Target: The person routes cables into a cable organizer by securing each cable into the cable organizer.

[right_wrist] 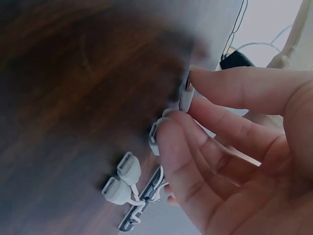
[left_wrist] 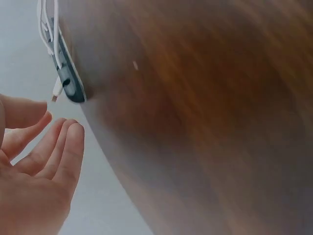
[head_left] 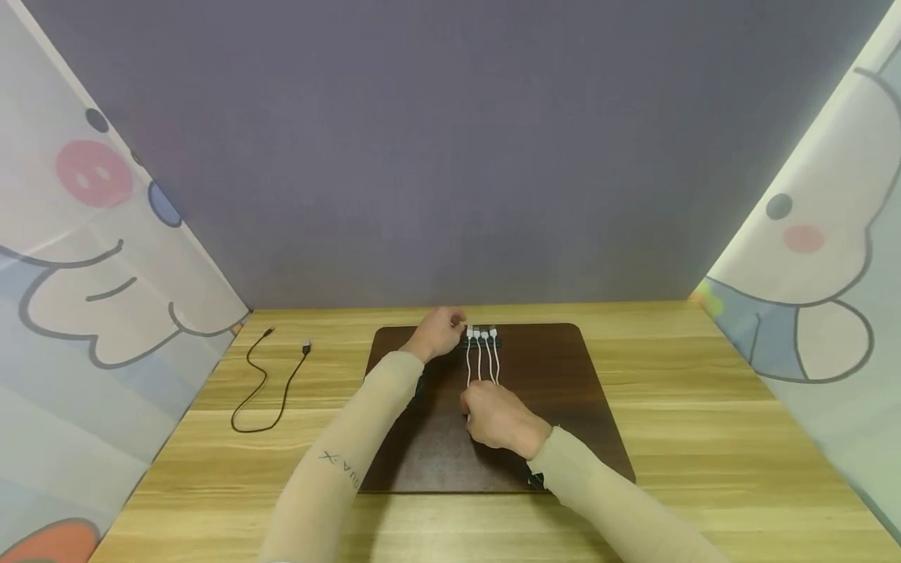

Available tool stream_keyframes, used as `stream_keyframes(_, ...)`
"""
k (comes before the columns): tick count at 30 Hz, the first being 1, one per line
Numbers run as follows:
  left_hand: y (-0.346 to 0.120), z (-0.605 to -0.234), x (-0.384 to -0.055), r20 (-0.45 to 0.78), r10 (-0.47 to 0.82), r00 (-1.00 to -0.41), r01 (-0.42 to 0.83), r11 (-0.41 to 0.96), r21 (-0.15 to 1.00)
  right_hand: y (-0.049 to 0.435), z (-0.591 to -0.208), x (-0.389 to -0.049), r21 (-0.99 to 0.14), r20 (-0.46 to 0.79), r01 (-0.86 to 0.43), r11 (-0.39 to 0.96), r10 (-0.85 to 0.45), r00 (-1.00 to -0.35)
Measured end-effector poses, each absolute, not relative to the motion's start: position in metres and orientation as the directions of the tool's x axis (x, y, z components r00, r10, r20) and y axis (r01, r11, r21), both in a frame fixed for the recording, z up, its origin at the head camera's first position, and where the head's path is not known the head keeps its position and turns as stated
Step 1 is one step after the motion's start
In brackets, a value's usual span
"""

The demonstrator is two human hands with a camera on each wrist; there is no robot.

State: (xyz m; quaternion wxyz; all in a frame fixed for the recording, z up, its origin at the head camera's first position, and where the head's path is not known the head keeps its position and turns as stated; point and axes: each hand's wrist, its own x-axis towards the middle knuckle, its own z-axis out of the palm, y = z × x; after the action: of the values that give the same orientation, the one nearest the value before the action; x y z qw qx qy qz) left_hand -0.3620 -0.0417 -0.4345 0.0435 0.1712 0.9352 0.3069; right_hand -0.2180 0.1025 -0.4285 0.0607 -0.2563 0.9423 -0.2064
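Several white cables (head_left: 497,364) run side by side across a dark brown board, their far ends seated in a dark cable holder (left_wrist: 73,90) near the board's back edge. My left hand (head_left: 438,335) hovers just left of that holder, fingers bent loosely with nothing between them. In the left wrist view its fingertips stand apart from a small white plug (left_wrist: 57,88) at the holder's end. Toward me, my right hand (head_left: 501,418) pinches a white cable plug (right_wrist: 186,99) between thumb and fingers. Two more white plugs (right_wrist: 128,169) lie beside it on the board; another is partly covered by its fingers.
The brown board (head_left: 563,407) lies on a wood-grain table (head_left: 676,407). A black USB cable (head_left: 263,378) rests in a loose U on the table to the left. Behind the table rises a grey panel (head_left: 450,156), with cartoon-printed walls (head_left: 795,258) on both sides.
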Motion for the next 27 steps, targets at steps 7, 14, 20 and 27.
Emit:
stream_keyframes(7,-0.060,-0.422,-0.351,0.016,0.309,-0.951,0.263,0.782,0.565,0.101,-0.428,-0.217,-0.402,-0.012,-0.467,0.788,-0.514,-0.858)
stream_keyframes(14,-0.076,-0.412,-0.341,0.041,0.319,-0.947,0.290,0.792,0.537,0.099,-0.426,-0.215,-0.337,0.033,-0.524,0.782,-0.547,-0.837)
stream_keyframes(20,-0.094,-0.410,-0.333,0.014,0.314,-0.949,0.276,0.812,0.514,0.098,-0.426,-0.214,-0.368,0.005,-0.506,0.780,-0.543,-0.840)
stream_keyframes(27,-0.120,-0.411,-0.329,0.014,0.320,-0.947,0.289,0.835,0.468,0.100,-0.429,-0.215,-0.365,-0.001,-0.496,0.788,-0.533,-0.846)
